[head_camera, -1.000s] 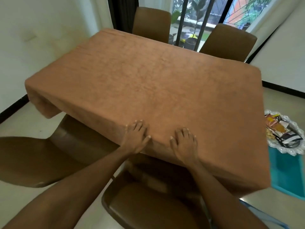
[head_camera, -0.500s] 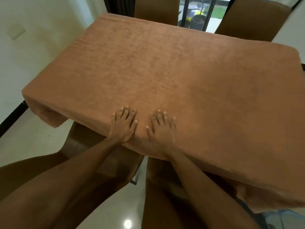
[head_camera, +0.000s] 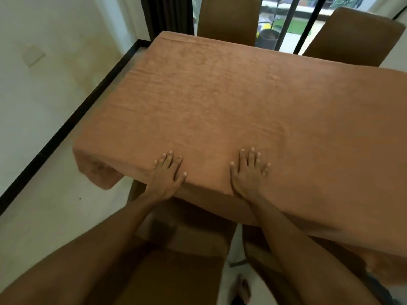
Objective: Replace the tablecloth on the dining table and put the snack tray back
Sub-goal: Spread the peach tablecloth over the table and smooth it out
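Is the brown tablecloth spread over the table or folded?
Spread. The tablecloth lies flat and hangs down over the near edge and the left corner.

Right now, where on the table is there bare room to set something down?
The tablecloth lies bare from the fingers to the two far chairs and across to its left edge. Only the near edge is taken: the left hand and right hand press flat there, a bare strip between them.
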